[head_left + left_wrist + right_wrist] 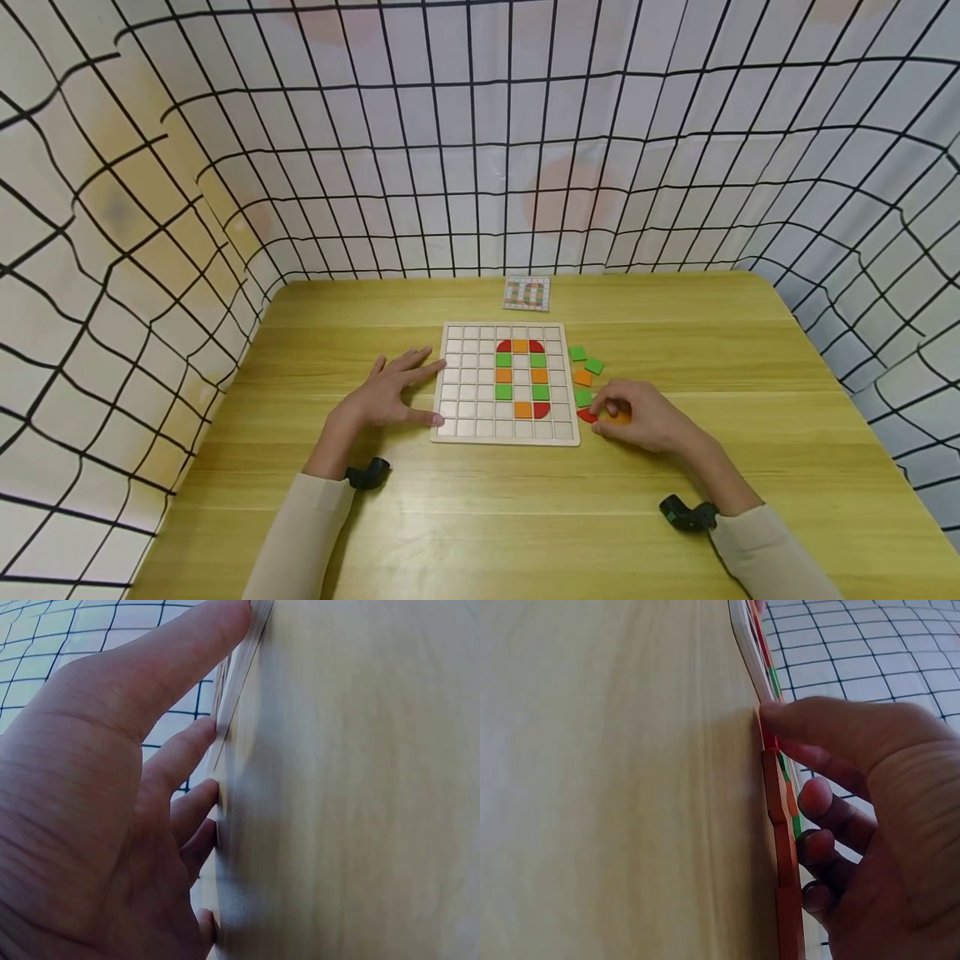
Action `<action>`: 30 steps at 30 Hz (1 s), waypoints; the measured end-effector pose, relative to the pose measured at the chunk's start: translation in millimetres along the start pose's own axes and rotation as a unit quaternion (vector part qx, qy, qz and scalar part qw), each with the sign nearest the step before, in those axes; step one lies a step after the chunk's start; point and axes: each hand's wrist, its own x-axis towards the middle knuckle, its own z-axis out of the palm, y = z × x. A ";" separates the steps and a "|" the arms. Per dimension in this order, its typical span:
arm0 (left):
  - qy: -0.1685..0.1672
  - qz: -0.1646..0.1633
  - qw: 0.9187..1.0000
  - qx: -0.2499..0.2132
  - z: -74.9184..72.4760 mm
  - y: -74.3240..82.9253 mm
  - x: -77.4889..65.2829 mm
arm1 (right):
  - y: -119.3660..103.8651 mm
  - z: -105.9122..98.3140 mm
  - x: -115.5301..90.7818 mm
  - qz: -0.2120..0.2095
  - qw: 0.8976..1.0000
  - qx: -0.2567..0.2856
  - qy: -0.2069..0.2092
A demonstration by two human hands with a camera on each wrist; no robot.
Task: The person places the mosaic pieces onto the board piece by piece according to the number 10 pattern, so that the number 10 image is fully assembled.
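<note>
My left hand (386, 395) lies with spread fingers at the left side of the pale grid board (471, 392), thumb and index fingertip touching its edge. In the left wrist view the left hand (97, 787) has its thumb on the board's rim. On the board, red rounded, orange and green square tiles (504, 392) form a ring with a gap at its lower left. Right of the board, my right hand (645, 417) pinches a red rounded tile (586, 415) between thumb and index finger, low at the table. The right wrist view shows the red tile (768, 736) by the thumb tip.
Loose green tiles (594, 366) and an orange tile (582, 378) lie right of the board. More orange tiles (619, 417) sit partly under the right hand. A small pattern card (527, 293) lies behind the board. Black-gridded white cloth (450, 167) surrounds the wooden table (450, 517).
</note>
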 end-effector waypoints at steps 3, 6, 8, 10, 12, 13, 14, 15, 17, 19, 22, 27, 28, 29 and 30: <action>0.000 0.000 1.000 0.001 0.1 -0.2 0.5 | -0.5 -0.7 -1.2 -0.004 1.000 -0.002 -0.001; 0.001 0.001 1.000 0.003 0.3 -0.6 0.8 | -1.4 -2.0 -3.1 -0.008 1.000 -0.005 -0.003; 0.000 0.001 1.000 0.004 0.4 -0.8 1.0 | -2.2 -2.9 -4.3 -0.010 1.000 -0.006 -0.006; 0.001 0.002 1.000 0.002 0.3 -0.7 1.0 | -3.0 -3.6 -5.5 -0.012 1.000 -0.006 -0.009; 0.001 0.001 1.000 0.000 0.2 -0.4 0.9 | -3.1 -3.8 -6.1 -0.016 1.000 -0.005 -0.009; 0.000 0.000 1.000 0.000 0.1 -0.4 0.8 | -2.9 -3.8 -6.4 -0.019 1.000 -0.006 -0.010; 0.000 0.001 1.000 -0.001 0.0 -0.3 0.6 | -2.3 -3.8 -6.8 -0.023 1.000 -0.006 -0.011; 0.000 0.000 1.000 -0.001 0.1 -0.4 0.5 | -1.7 -3.7 -7.0 -0.027 1.000 -0.006 -0.012; -0.001 0.000 1.000 0.000 0.2 -0.6 0.5 | -0.7 -3.6 -7.4 -0.032 0.999 -0.004 -0.013; -0.001 -0.001 1.000 0.002 0.5 -1.0 0.5 | -0.1 -3.8 -8.2 -0.028 1.000 -0.005 -0.011; 0.000 0.000 1.000 -0.001 0.6 -1.3 0.5 | 0.3 -4.5 -9.2 -0.014 1.000 -0.005 -0.004; 0.002 0.003 1.000 -0.008 0.6 -1.9 0.6 | 0.5 -5.4 -10.0 -0.022 1.000 0.002 -0.010; 0.002 0.003 1.000 -0.008 0.7 -2.1 0.7 | 0.4 -5.5 -9.9 -0.026 1.000 0.002 -0.012; 0.002 0.004 1.000 -0.008 0.8 -2.2 0.9 | 0.4 -5.5 -9.9 -0.030 0.999 0.001 -0.014; 0.003 0.004 1.000 -0.008 0.8 -2.3 1.1 | 0.2 -5.5 -9.8 -0.031 0.999 0.000 -0.015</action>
